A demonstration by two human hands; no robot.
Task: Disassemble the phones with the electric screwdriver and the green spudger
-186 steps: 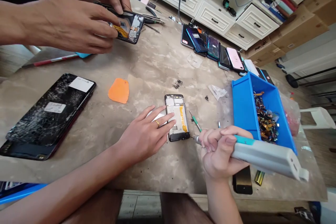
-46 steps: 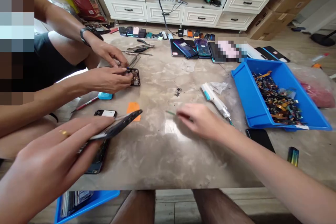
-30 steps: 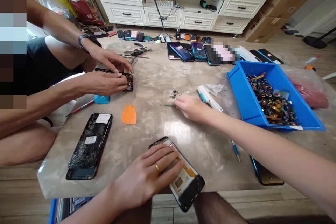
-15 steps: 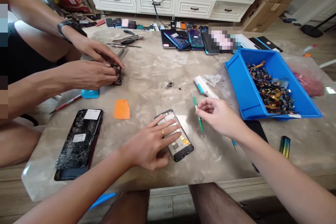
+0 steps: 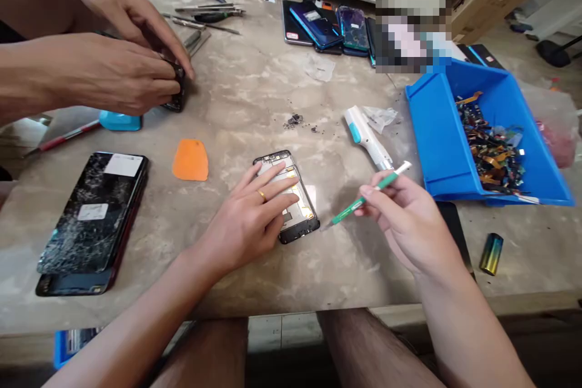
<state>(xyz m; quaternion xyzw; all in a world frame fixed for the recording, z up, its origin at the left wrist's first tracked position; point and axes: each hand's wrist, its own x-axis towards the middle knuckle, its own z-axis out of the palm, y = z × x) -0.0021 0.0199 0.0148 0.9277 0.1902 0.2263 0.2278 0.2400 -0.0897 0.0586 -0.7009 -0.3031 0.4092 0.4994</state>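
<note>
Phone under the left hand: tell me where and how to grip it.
Grip the phone by its two long edges, probably best from above, spanning its width. It lies flat, thin and oblong, opened side up; the left hand reaches across its left edge, while the right edge is uncovered.

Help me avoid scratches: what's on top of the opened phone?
The left hand rests on the opened phone, fingers spread. Around them show its pale inside and both black ends; whatever the fingers cover cannot be seen.
</note>
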